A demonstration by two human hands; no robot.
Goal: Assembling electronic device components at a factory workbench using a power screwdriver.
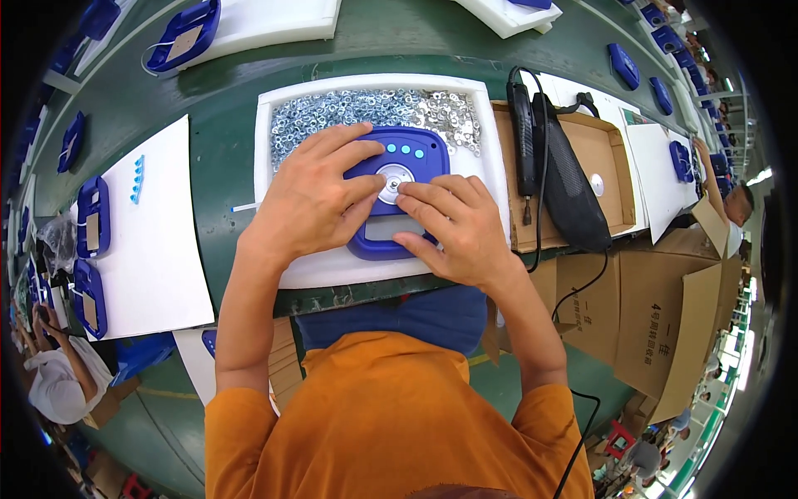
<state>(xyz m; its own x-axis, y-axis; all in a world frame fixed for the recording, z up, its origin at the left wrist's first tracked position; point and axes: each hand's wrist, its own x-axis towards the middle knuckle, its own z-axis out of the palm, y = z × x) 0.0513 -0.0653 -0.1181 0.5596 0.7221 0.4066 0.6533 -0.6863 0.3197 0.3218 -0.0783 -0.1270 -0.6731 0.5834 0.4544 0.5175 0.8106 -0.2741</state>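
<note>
A blue plastic housing (428, 147) with a row of turquoise buttons lies on the white foam tray (264, 141) in front of me. In its middle sits a round silver disc (388, 196) with a small hub. My left hand (320, 191) reaches over the housing's left side, its fingers curled and the fingertips at the disc's left edge. From the right, my right hand (461, 224) bends its fingers onto the disc near the hub, thumb lower down by the housing's opening. Any small part between the fingertips is hidden.
Loose nuts and washers (349, 108) fill the tray's far part. An electric screwdriver (524, 141) with a black cord lies by a cardboard tray (619, 179) at right. More blue housings (93, 216) rest on a white board (158, 249) at left. Cardboard boxes (648, 316) stand lower right.
</note>
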